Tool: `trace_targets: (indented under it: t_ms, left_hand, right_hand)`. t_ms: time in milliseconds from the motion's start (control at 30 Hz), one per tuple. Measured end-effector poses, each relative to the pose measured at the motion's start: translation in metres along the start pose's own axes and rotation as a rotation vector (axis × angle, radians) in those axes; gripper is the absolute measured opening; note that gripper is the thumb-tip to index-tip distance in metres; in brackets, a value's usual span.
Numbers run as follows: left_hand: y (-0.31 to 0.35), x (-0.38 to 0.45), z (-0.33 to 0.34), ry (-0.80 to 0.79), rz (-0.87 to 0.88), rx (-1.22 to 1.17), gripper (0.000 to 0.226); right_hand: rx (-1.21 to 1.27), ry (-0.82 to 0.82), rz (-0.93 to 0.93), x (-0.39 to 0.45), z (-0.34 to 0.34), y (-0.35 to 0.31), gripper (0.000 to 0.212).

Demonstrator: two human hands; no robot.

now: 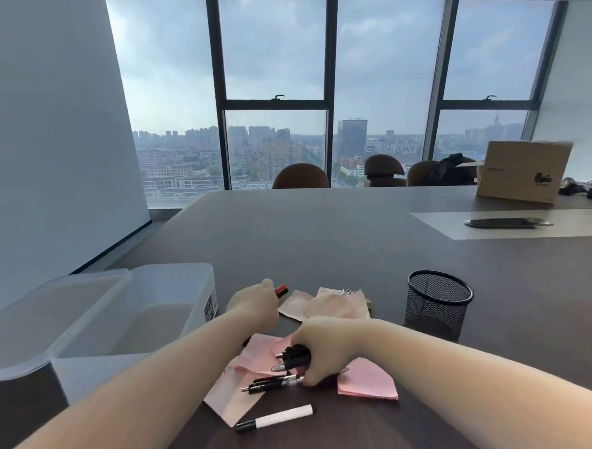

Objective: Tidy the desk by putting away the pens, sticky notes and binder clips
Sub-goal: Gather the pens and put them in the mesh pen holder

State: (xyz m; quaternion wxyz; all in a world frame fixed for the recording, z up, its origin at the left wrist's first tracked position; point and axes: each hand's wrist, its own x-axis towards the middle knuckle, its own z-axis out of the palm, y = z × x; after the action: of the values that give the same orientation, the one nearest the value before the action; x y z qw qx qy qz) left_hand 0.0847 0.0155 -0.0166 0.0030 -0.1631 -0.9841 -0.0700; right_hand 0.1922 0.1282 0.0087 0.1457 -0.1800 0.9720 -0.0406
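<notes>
Pens are the thing in hand: the right hand is closed around a small bundle of them, tips poking out toward the person's left, low over the desk. Just below that grip two more black pens lie on the pink sticky notes, and nearer the person a white marker lies alone. To do this well, I judge the bundle should be squared up and held firmly before lifting, so none slips, then carried up and to the right of the grip into the mesh pen cup. The right forearm comes in from the right, wrist bent down, knuckles up. The left hand reaches beyond the grip, fingers curled on a red-and-black pen. A binder clip sits on the farther notes. Left of both hands stands a clear storage box.
</notes>
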Motion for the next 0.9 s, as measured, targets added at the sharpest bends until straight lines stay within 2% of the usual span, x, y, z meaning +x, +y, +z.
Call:
trace_targets:
  t_ms: [167,300,400,500,567,633,767,900]
  left_hand:
    - [0.0,-0.015,-0.009,0.05,0.004,-0.052,0.033]
    - [-0.001,-0.027,-0.017,0.043,-0.003,-0.225,0.029]
    - [-0.002,-0.035,-0.021,0.057,0.019,-0.194,0.042]
    - [-0.001,-0.048,-0.029,-0.003,0.047,-0.054,0.053]
    - [0.002,-0.058,-0.034,-0.038,0.084,-0.006,0.048]
    - [0.003,-0.066,-0.038,-0.052,0.112,-0.021,0.034]
    - [0.002,-0.078,-0.04,-0.087,0.111,-0.123,0.045]
    - [-0.001,-0.098,-0.042,-0.203,0.141,-0.362,0.032]
  right_hand:
    - [0.005,0.017,0.043,-0.003,0.0,-0.002,0.022]
    - [-0.019,0.042,0.068,-0.008,-0.001,0.0,0.019]
    - [-0.062,0.066,0.114,-0.01,-0.002,0.004,0.015]
    - [-0.136,0.115,0.166,-0.011,-0.003,0.005,0.012]
    - [-0.157,0.127,0.22,-0.012,-0.004,0.003,0.008]
    - [-0.146,0.121,0.254,-0.015,-0.004,0.002,0.012]
    - [-0.117,0.172,0.232,-0.024,-0.007,0.001,0.01]
    - [-0.042,0.307,0.257,-0.041,-0.009,0.005,0.012]
